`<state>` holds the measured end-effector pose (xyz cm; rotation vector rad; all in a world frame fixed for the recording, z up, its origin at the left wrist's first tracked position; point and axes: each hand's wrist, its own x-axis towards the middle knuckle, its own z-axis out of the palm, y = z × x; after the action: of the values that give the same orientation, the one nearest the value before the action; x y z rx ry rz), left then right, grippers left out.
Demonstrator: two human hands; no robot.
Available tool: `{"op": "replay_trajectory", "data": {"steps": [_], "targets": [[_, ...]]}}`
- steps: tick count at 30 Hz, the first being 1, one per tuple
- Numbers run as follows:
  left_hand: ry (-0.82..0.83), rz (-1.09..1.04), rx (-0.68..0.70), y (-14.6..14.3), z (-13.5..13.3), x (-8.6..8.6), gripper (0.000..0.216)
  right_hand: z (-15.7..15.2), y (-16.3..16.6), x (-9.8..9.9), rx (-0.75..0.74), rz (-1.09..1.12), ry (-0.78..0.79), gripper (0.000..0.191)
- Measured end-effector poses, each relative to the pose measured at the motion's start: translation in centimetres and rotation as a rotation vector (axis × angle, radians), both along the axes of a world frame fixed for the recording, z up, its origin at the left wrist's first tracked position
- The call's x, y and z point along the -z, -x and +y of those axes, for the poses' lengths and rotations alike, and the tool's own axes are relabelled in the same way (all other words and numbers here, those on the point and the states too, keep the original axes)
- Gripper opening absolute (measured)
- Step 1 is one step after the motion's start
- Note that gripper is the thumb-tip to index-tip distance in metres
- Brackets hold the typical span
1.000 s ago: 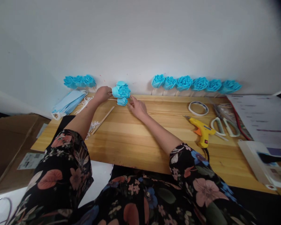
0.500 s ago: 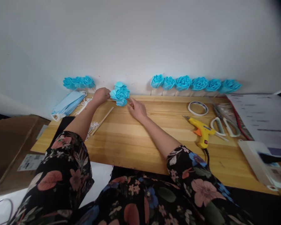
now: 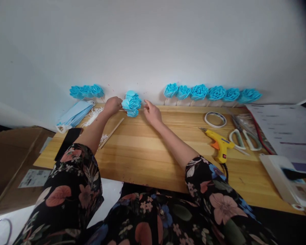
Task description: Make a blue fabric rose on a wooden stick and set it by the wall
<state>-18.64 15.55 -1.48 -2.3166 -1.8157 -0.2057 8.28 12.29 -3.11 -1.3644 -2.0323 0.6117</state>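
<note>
A cluster of blue paper roses [image 3: 131, 102] on thin wooden sticks lies at the back of the wooden table [image 3: 142, 153], near the wall. My left hand [image 3: 113, 105] is closed on the sticks just left of the blooms. My right hand [image 3: 152, 112] rests on the table right of the roses, fingers loosely stretched toward them, holding nothing I can see. A loose wooden stick [image 3: 111, 132] lies on the table below my left hand.
Blue roses line the wall at the left [image 3: 86, 91] and right [image 3: 211, 92]. A stack of blue face masks [image 3: 72, 114] lies far left. A tape roll [image 3: 215, 119], yellow glue gun [image 3: 218, 140], scissors [image 3: 242, 139] and papers [image 3: 283, 131] sit right.
My right hand has lifted and moved slightly back toward the roses. The bunch in my left hand shifted a little; the view tilted down slightly.
</note>
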Motion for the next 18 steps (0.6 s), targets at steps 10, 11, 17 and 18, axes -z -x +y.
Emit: {"op": "replay_trajectory", "data": {"steps": [10,11,17,18], "targets": [[-0.064,-0.048,0.136,0.7,-0.3,0.9,0.023,4.2,1.9,-4.4,-0.090,-0.149,-0.039,0.022],[-0.071,-0.051,0.149,0.7,-0.4,1.0,0.024,4.3,2.2,-4.4,-0.087,-0.156,-0.031,0.023],[-0.134,-0.076,0.268,0.8,-0.6,0.9,0.025,4.9,3.7,-4.2,-0.073,-0.173,-0.031,0.022],[-0.145,-0.082,0.281,0.8,-0.7,0.9,0.025,5.0,3.9,-4.2,-0.069,-0.183,-0.039,0.021]]}}
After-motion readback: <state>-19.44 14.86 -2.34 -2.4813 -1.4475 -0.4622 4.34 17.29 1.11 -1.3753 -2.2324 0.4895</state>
